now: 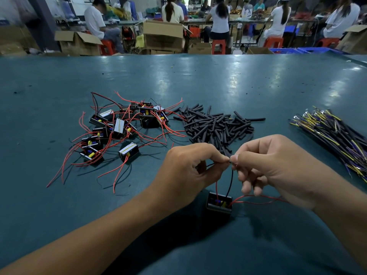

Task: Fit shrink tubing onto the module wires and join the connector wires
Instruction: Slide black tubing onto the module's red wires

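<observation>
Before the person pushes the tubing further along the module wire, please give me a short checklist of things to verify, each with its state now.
1. Left hand pinches the black wire: ok.
2. Right hand pinches at the same spot, fingertips meeting: ok.
3. Tubing piece actually on the wire end: cannot tell, fingertips hide it.
4. Module rests on the table below the hands: ok.
5. Spare tubing pile within reach: ok.
6. Connector wire bundle at hand on the right: ok.
</observation>
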A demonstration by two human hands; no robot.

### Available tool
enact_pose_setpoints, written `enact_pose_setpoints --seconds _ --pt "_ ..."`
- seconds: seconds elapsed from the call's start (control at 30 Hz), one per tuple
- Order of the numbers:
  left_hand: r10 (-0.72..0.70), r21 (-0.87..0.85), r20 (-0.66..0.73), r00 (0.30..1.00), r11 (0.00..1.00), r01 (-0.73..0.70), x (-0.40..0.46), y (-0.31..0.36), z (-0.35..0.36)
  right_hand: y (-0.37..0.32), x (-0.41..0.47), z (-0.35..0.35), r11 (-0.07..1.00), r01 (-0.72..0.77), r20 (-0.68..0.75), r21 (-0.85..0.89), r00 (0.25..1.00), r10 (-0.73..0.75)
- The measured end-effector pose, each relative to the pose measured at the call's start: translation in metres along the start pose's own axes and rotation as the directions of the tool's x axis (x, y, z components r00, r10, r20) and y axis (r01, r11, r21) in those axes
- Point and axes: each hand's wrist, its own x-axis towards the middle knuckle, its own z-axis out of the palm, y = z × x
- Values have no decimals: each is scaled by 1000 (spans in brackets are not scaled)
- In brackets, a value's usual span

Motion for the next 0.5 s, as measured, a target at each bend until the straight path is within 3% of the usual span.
enact_pose_setpoints --seconds 0.3,0.5 --pt "-32 5 8 999 999 32 1 4 -1 2 1 -1 997 71 -29 33 997 -70" --pt "-73 -23 10 997 997 73 2 6 -3 6 3 -4 976 209 17 -58 978 -208"
